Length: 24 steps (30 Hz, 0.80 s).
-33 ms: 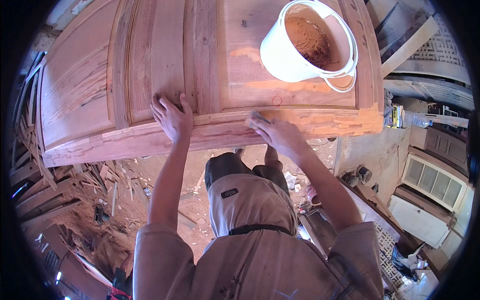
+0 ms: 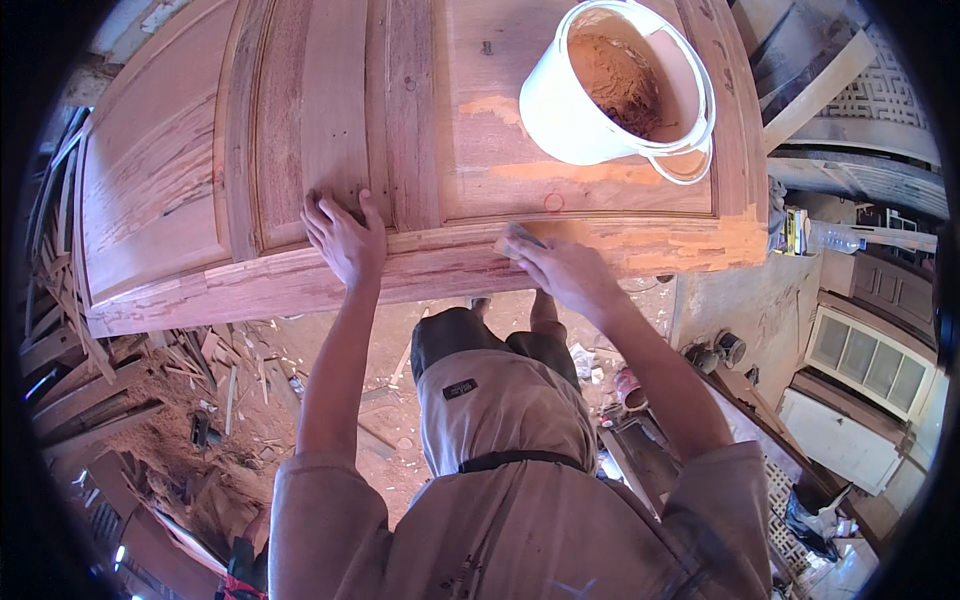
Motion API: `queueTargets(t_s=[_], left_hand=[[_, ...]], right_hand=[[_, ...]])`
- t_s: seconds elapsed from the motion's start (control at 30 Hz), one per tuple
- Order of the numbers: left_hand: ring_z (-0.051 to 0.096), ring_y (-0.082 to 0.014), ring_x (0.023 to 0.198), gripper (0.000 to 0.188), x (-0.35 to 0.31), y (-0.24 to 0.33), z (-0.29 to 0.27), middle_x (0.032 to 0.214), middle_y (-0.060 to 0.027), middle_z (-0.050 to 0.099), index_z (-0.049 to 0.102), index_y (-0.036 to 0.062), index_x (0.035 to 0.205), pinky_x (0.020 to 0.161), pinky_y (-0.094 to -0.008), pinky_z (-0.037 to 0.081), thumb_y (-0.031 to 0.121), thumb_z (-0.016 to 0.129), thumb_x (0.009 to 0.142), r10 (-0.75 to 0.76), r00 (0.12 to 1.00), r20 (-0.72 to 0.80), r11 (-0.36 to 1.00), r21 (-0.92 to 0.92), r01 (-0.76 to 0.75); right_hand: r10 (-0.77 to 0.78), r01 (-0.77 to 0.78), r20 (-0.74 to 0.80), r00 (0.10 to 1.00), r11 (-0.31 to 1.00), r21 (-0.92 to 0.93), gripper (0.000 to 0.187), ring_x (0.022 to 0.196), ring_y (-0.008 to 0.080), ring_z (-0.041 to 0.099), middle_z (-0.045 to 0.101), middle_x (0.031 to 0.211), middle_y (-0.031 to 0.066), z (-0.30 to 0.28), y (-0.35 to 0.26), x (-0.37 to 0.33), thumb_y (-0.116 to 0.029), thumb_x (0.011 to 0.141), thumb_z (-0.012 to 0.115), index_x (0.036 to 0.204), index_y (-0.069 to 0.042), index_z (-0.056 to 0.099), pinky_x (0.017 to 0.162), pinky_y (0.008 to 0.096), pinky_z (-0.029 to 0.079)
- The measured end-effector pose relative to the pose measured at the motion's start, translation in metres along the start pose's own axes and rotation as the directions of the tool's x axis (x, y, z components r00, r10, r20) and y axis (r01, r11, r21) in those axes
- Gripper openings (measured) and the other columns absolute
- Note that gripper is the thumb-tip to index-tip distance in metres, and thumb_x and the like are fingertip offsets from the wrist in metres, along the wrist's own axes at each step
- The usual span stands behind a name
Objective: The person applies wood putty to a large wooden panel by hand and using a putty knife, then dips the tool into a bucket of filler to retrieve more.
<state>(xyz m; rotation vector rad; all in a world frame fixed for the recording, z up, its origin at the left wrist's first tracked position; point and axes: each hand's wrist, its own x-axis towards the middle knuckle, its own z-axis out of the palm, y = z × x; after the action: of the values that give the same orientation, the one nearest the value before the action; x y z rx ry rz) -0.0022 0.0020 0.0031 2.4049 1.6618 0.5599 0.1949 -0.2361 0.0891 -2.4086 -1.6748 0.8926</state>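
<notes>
A reddish wooden panelled door lies in front of me, its frame and raised panels streaked with orange filler toward the right. My left hand rests on the near frame with its fingers spread, holding nothing. In my right hand is a small flat tan-and-grey piece, pinched against the near rail; its exact kind is hard to make out. Beyond that hand a white bucket stands on the door, with orange-brown filler inside and its handle hanging toward me.
Wood offcuts and sawdust are heaped on the floor at the left. To the right are a clear plastic bottle, a white-framed louvred panel and several cans. My legs stand close to the door's near edge.
My right hand, with the small flat piece, has shifted very slightly to the right along the rail. The left hand stays in place.
</notes>
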Motion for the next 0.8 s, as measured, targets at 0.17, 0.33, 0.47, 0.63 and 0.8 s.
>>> queueTargets(t_s=[0.17, 0.33, 0.47, 0.63, 0.8], left_hand=[[0.039, -0.0437, 0.134, 0.059, -0.002, -0.002, 0.002, 0.141, -0.0269, 0.043, 0.048, -0.0048, 0.128, 0.112, -0.0537, 0.031, 0.044, 0.058, 0.095, 0.017, 1.0, -0.013, 1.0, 0.015, -0.016], [0.039, -0.0435, 0.134, 0.059, -0.001, 0.0, -0.001, 0.142, -0.0273, 0.042, 0.048, -0.0043, 0.126, 0.112, -0.0534, 0.032, 0.045, 0.058, 0.096, -0.013, 1.0, -0.002, 1.0, 0.011, 0.013], [0.038, -0.0434, 0.135, 0.059, -0.003, -0.004, -0.001, 0.143, -0.0273, 0.042, 0.048, -0.0042, 0.127, 0.112, -0.0532, 0.032, 0.045, 0.058, 0.096, -0.036, 0.999, -0.008, 0.997, 0.065, 0.036], [0.039, -0.0432, 0.134, 0.058, 0.0, 0.004, -0.002, 0.142, -0.027, 0.042, 0.048, -0.0046, 0.127, 0.112, -0.0535, 0.032, 0.044, 0.058, 0.096, -0.01, 1.0, -0.005, 0.999, 0.033, 0.01], [0.039, -0.043, 0.134, 0.059, -0.001, 0.003, -0.002, 0.141, -0.0266, 0.043, 0.048, -0.0053, 0.127, 0.112, -0.0532, 0.032, 0.043, 0.058, 0.096, 0.002, 1.0, 0.006, 0.999, 0.037, -0.002]], right_hand=[[0.072, -0.072, -0.077, 0.994, 0.997, 0.002, 0.032, 0.076, 0.038, 0.068, 0.068, 0.085, 0.0157, -0.007, 0.025, -0.022, -0.033, 0.101, 0.05, 0.129, -0.023, 0.061, 0.067, 0.0513, 0.055], [0.163, -0.161, -0.024, 0.986, 0.984, 0.073, 0.037, 0.083, 0.0414, 0.068, 0.071, 0.092, 0.0198, -0.016, 0.069, -0.052, -0.032, 0.099, 0.053, 0.133, -0.018, 0.06, 0.074, 0.0517, 0.056], [0.198, -0.116, -0.152, 0.968, 0.895, 0.43, 0.041, 0.089, 0.0392, 0.069, 0.07, 0.104, 0.0223, -0.01, 0.023, -0.053, -0.019, 0.1, 0.055, 0.14, -0.009, 0.054, 0.08, 0.0487, 0.054], [0.321, -0.195, -0.362, 0.875, 0.919, 0.343, 0.053, 0.068, 0.0445, 0.064, 0.063, 0.082, 0.0257, 0.054, -0.017, -0.024, -0.022, 0.101, 0.053, 0.151, -0.015, 0.038, 0.065, 0.0534, 0.052], [0.4, -0.375, -0.319, 0.859, 0.916, 0.141, 0.063, 0.067, 0.0436, 0.065, 0.064, 0.093, 0.0235, 0.088, -0.025, -0.021, -0.028, 0.101, 0.055, 0.157, -0.022, 0.028, 0.064, 0.0512, 0.057]])
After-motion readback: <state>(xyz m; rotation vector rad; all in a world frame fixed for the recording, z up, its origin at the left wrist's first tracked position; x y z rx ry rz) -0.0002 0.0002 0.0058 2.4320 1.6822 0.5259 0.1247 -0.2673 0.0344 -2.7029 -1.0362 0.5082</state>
